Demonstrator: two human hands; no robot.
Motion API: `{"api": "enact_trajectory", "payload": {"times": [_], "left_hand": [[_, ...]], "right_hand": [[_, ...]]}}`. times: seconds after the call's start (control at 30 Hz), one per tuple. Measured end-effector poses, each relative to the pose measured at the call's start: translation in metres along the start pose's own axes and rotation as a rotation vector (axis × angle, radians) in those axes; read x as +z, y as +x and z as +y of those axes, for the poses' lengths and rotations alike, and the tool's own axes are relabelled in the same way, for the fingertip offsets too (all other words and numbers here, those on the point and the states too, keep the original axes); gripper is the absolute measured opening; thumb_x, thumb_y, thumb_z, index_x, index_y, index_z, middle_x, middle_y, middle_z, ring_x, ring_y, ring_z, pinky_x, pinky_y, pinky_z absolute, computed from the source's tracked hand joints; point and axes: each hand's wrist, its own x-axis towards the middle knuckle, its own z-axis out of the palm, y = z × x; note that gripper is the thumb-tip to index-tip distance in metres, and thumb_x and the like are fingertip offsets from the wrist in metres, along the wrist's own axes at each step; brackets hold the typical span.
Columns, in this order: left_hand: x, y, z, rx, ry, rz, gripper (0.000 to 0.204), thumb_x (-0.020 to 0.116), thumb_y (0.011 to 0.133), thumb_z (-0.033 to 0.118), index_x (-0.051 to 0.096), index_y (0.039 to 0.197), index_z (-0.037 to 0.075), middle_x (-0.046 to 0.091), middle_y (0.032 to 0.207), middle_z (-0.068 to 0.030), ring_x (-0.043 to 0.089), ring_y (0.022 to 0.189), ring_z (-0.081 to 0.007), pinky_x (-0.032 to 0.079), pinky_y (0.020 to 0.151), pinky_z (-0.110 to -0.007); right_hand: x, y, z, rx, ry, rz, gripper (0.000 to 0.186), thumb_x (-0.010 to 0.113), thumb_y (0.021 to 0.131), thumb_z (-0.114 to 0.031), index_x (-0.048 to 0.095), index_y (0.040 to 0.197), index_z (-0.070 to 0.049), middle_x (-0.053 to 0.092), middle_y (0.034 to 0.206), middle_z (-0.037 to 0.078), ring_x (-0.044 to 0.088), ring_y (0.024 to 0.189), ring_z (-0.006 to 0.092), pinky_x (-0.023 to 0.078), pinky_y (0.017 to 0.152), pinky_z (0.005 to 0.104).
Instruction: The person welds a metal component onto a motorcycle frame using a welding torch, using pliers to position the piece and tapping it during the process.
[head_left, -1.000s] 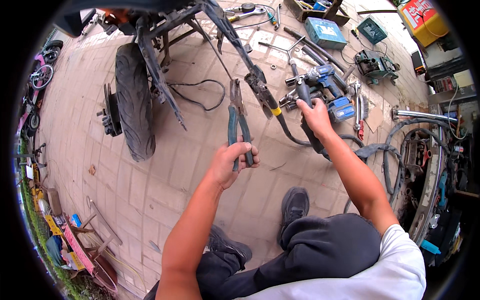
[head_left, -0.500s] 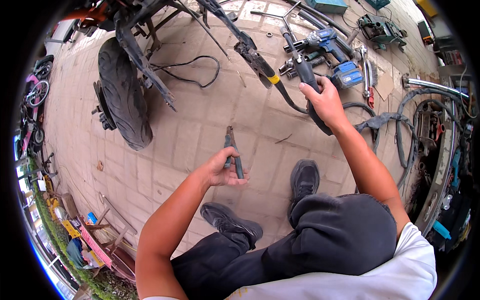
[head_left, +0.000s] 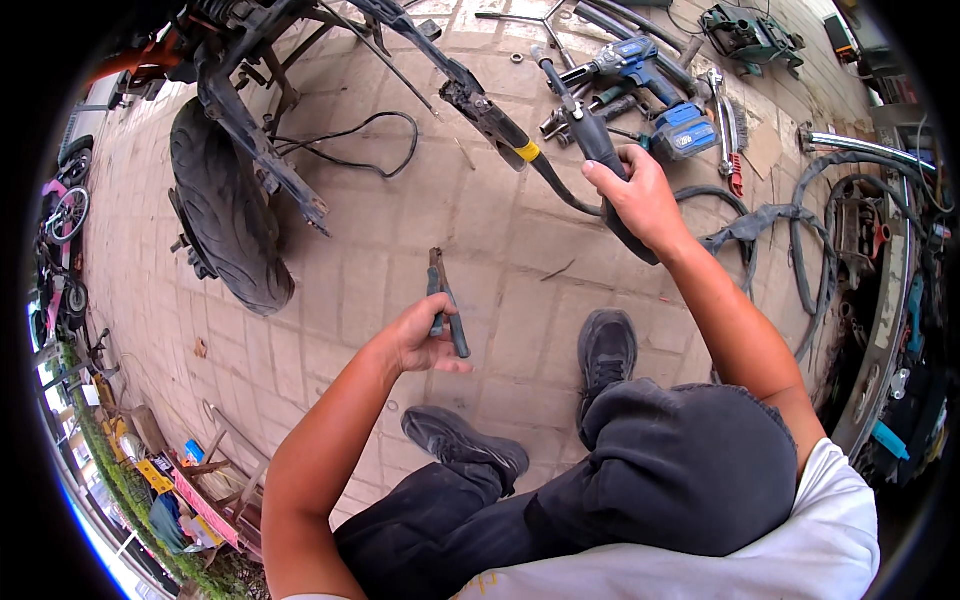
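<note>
My left hand (head_left: 422, 338) is wrapped round a pair of pliers (head_left: 458, 328) with dark blue-green grips, jaws pointing away from me, above the paving. In my right hand (head_left: 642, 205) is a black welding torch (head_left: 592, 138), its slim neck reaching up and left toward the power tools. Left of the torch, a rusty vehicle frame (head_left: 478, 108) slopes down to an end with a yellow band (head_left: 528, 152). From there a black cable (head_left: 565, 188) curves toward my right hand; its far end is hidden.
A worn tyre (head_left: 225, 215) stands at the left under the frame. A blue cordless impact wrench (head_left: 630, 62), spanners (head_left: 722, 120) and a metal tube (head_left: 860, 147) lie to the right. A thick wrapped hose (head_left: 765, 225) loops there. My shoes (head_left: 608, 350) rest on the paving.
My left hand with the pliers has shifted slightly left. The torch in my right hand has moved a little left and up. The whole view has also shifted slightly.
</note>
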Motion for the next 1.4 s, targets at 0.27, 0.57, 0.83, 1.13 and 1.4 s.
{"api": "enact_trajectory", "payload": {"times": [0.27, 0.57, 0.83, 1.13, 1.4], "left_hand": [[-0.007, 0.011, -0.017, 0.147, -0.082, 0.043, 0.021, 0.053, 0.083, 0.012, 0.051, 0.098, -0.002, 0.060, 0.099, -0.0233, 0.065, 0.092, -0.0379, 0.060, 0.081, -0.049], [0.018, -0.014, -0.027, 0.296, 0.106, 0.006, 0.024, 0.052, 0.090, 0.022, 0.053, 0.103, 0.002, 0.065, 0.101, -0.0179, 0.067, 0.089, -0.0282, 0.059, 0.070, -0.043], [0.027, -0.026, -0.042, 0.444, 0.149, -0.213, 0.033, 0.053, 0.091, 0.023, 0.048, 0.117, 0.004, 0.060, 0.108, -0.0131, 0.063, 0.098, -0.0252, 0.054, 0.083, -0.043], [0.020, -0.018, -0.078, 0.692, 0.467, -0.161, 0.050, 0.055, 0.083, 0.019, 0.044, 0.127, -0.002, 0.059, 0.112, -0.0138, 0.062, 0.092, -0.0206, 0.051, 0.081, -0.035], [0.073, -0.009, -0.075, 0.188, 0.163, -0.105, 0.053, 0.054, 0.092, 0.036, 0.041, 0.132, 0.003, 0.051, 0.110, -0.0123, 0.057, 0.090, -0.0211, 0.053, 0.073, -0.041]], "right_hand": [[0.003, 0.000, 0.000, -0.011, -0.031, -0.014, 0.062, 0.073, 0.080, -0.044, 0.058, 0.107, 0.009, 0.065, 0.086, 0.014, 0.062, 0.076, 0.0180, 0.049, 0.070, 0.0325], [0.022, 0.067, 0.032, -0.045, -0.241, 0.080, 0.057, 0.069, 0.084, -0.040, 0.055, 0.109, 0.009, 0.066, 0.098, 0.027, 0.065, 0.094, 0.0382, 0.050, 0.082, 0.0438], [0.034, 0.076, 0.059, -0.141, -0.386, 0.127, 0.047, 0.069, 0.083, -0.028, 0.058, 0.111, 0.008, 0.065, 0.105, 0.024, 0.063, 0.098, 0.0377, 0.048, 0.087, 0.0422], [0.040, -0.044, 0.018, -0.122, -0.005, -0.268, 0.027, 0.069, 0.087, -0.020, 0.066, 0.097, 0.005, 0.068, 0.084, 0.011, 0.063, 0.079, 0.0155, 0.051, 0.073, 0.0313], [0.088, -0.107, 0.029, 0.664, 0.334, -0.865, 0.050, 0.064, 0.093, -0.040, 0.061, 0.109, 0.007, 0.065, 0.100, 0.014, 0.067, 0.085, 0.0255, 0.057, 0.078, 0.0362]]}}
